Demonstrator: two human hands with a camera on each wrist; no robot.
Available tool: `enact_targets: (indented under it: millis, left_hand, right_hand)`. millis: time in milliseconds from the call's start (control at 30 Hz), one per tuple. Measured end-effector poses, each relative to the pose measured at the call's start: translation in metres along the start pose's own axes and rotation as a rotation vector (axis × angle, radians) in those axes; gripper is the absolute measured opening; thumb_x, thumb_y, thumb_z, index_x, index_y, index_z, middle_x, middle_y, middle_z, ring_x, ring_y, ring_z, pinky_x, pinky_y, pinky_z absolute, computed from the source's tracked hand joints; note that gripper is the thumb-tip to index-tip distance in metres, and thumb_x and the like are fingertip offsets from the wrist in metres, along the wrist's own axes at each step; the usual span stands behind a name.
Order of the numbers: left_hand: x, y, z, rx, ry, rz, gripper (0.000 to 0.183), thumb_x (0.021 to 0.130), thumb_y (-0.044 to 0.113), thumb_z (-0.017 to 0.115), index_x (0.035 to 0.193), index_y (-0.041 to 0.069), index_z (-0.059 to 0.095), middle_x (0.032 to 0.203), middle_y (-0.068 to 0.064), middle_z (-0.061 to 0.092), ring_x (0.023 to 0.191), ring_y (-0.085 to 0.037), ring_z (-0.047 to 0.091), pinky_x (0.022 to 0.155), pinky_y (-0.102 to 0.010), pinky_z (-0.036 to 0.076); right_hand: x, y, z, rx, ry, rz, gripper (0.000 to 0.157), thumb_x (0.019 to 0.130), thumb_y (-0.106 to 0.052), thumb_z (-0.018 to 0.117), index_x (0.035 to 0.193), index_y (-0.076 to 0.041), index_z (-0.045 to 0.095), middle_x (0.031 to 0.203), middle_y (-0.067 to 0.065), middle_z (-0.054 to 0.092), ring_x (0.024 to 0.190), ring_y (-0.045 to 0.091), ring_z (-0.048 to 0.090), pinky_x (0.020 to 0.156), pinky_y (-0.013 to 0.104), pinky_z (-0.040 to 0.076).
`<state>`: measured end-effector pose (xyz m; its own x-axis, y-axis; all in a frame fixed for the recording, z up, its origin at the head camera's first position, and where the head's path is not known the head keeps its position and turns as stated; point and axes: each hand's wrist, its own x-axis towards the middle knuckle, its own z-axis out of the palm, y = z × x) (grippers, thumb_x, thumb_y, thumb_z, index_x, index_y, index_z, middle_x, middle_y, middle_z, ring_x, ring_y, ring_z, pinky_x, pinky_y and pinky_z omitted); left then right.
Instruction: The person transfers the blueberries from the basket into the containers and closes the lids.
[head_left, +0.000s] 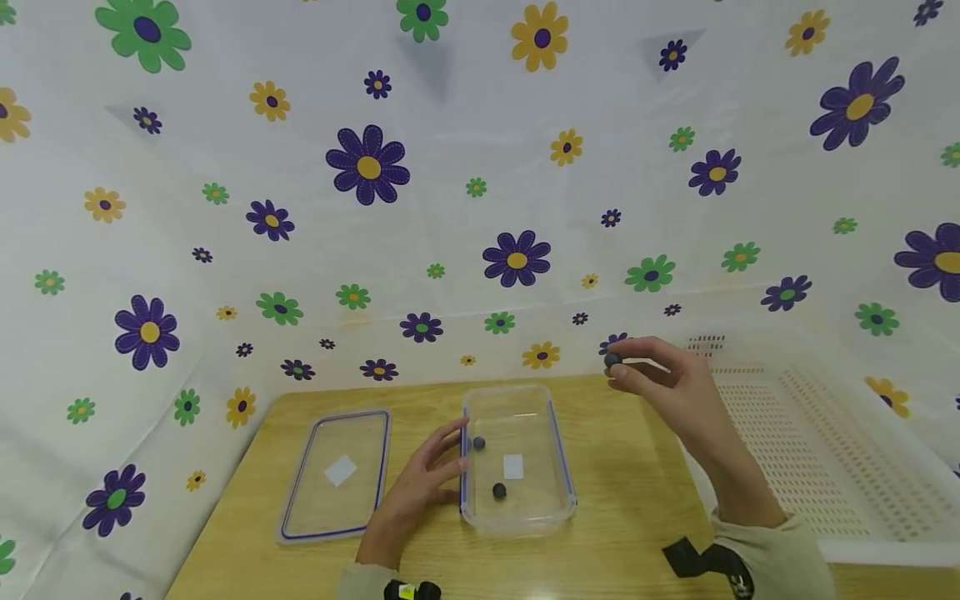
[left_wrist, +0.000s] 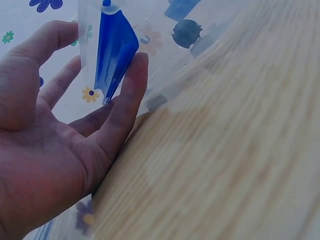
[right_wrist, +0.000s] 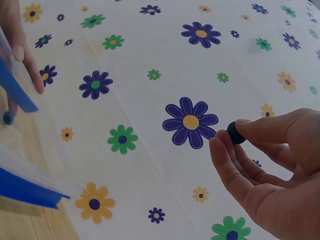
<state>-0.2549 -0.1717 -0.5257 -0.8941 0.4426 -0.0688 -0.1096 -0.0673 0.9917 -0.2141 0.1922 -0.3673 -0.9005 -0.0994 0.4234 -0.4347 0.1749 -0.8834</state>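
A dark blueberry (head_left: 612, 360) is pinched between the thumb and fingertips of my right hand (head_left: 678, 387), raised at the right of the clear box. In the right wrist view the same blueberry (right_wrist: 235, 133) shows at the fingertips of the right hand (right_wrist: 272, 160). The clear plastic box (head_left: 517, 527) with blue edging stands uncovered on the table. Two small dark blueberries lie in it, one by the left wall (head_left: 479, 442) and one nearer the front (head_left: 499, 491). My left hand (head_left: 423, 475) rests its spread fingers against the box's left side, by the blue clip (left_wrist: 116, 50).
A clear lid (head_left: 318, 500) with a blue seal lies flat left of the box. To the right stands a large white plastic basket (head_left: 862, 550) with slotted walls. A flower-printed white cloth (head_left: 450, 225) hangs behind the wooden table (head_left: 622, 492).
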Motion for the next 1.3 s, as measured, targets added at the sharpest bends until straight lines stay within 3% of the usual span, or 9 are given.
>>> enact_targets:
  millis: [200, 333, 800, 1100, 1200, 1300]
  left_hand:
    - [0.002, 0.000, 0.003, 0.017, -0.004, -0.011, 0.066, 0.103, 0.014, 0.063, 0.162, 0.020, 0.032, 0.166, -0.018, 0.026, 0.131, -0.041, 0.053, 0.086, -0.053, 0.058]
    - [0.001, 0.001, 0.003, 0.017, 0.015, -0.015, 0.067, 0.102, 0.014, 0.065, 0.161, 0.020, 0.034, 0.165, -0.018, 0.027, 0.130, -0.041, 0.053, 0.087, -0.054, 0.058]
    - [0.000, 0.000, 0.003, -0.018, 0.016, -0.034, 0.068, 0.103, 0.013, 0.064, 0.162, 0.020, 0.032, 0.165, -0.016, 0.028, 0.127, -0.039, 0.056, 0.086, -0.052, 0.059]
    - [-0.001, 0.001, 0.003, -0.019, -0.006, -0.029, 0.069, 0.103, 0.013, 0.063, 0.163, 0.020, 0.028, 0.165, -0.016, 0.027, 0.133, -0.040, 0.051, 0.085, -0.051, 0.059]
    - [-0.002, 0.002, 0.003, -0.021, -0.001, -0.033, 0.070, 0.103, 0.014, 0.064, 0.163, 0.020, 0.028, 0.165, -0.016, 0.027, 0.133, -0.041, 0.051, 0.085, -0.051, 0.059]
    - [0.000, 0.003, 0.004, -0.019, 0.003, -0.035, 0.069, 0.103, 0.014, 0.064, 0.163, 0.020, 0.029, 0.165, -0.015, 0.028, 0.132, -0.040, 0.052, 0.085, -0.051, 0.059]
  right_hand:
    - [-0.009, 0.015, 0.022, 0.181, 0.044, 0.046, 0.031, 0.098, -0.002, 0.069, 0.126, 0.009, 0.061, 0.113, 0.012, 0.067, 0.096, 0.021, 0.074, 0.089, 0.034, 0.058]
    - [-0.008, 0.028, 0.036, 0.244, 0.051, 0.071, 0.032, 0.096, -0.002, 0.071, 0.124, 0.009, 0.061, 0.110, 0.014, 0.070, 0.097, 0.021, 0.074, 0.090, 0.035, 0.058]
    - [-0.009, 0.069, 0.076, 0.305, -0.003, 0.128, 0.028, 0.096, -0.001, 0.070, 0.122, 0.008, 0.064, 0.116, 0.027, 0.066, 0.095, 0.025, 0.074, 0.087, 0.039, 0.060]
    - [-0.014, 0.086, 0.098, 0.308, -0.094, 0.140, 0.026, 0.095, 0.001, 0.070, 0.119, 0.010, 0.065, 0.114, 0.029, 0.066, 0.098, 0.031, 0.074, 0.085, 0.043, 0.060]
    - [-0.017, 0.090, 0.105, 0.230, -0.113, 0.165, 0.024, 0.095, -0.001, 0.071, 0.117, 0.007, 0.067, 0.113, 0.026, 0.068, 0.097, 0.032, 0.074, 0.085, 0.047, 0.059]
    - [-0.018, 0.091, 0.109, 0.131, -0.108, 0.188, 0.022, 0.094, -0.003, 0.074, 0.114, 0.004, 0.070, 0.110, 0.020, 0.069, 0.094, 0.030, 0.074, 0.083, 0.041, 0.061]
